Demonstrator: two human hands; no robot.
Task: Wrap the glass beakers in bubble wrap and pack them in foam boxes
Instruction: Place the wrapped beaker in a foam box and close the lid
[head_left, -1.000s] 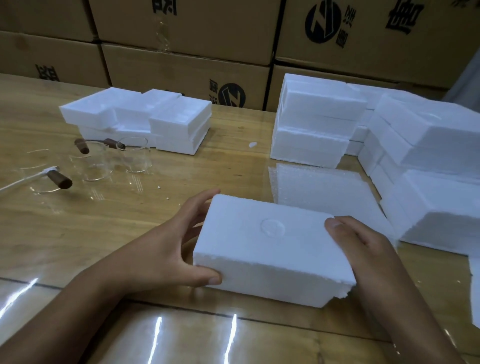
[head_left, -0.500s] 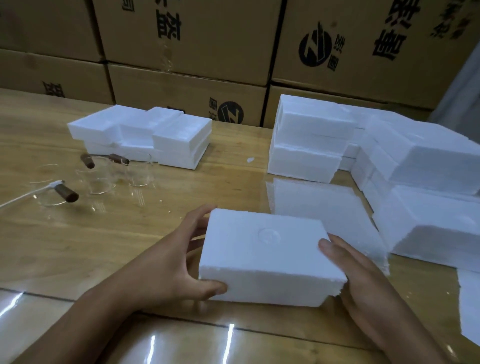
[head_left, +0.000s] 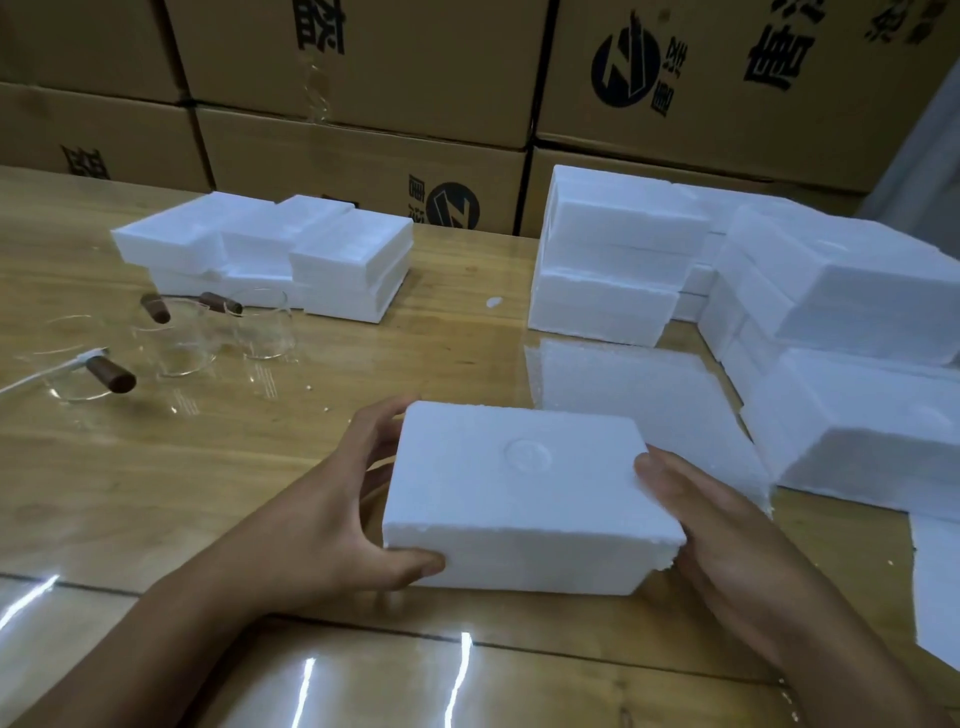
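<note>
Both hands clamp one closed foam box (head_left: 519, 493) at the near centre of the wooden table (head_left: 156, 493). Left hand (head_left: 332, 525) grips the box's left end, thumb pressed on the front face, fingers curled round the far corner. Right hand (head_left: 727, 540) cups the right end, palm against the side, one digit lying on the top edge; its other fingers are hidden behind the box. A flat white foam sheet (head_left: 639, 395) lies just beyond. Three glass beakers (head_left: 260, 325) with brown handles stand unwrapped at far left. Stacked foam boxes (head_left: 322, 260) sit behind them, taller stacks (head_left: 613, 265) at right, cardboard cartons (head_left: 415, 67) along the back.
</note>
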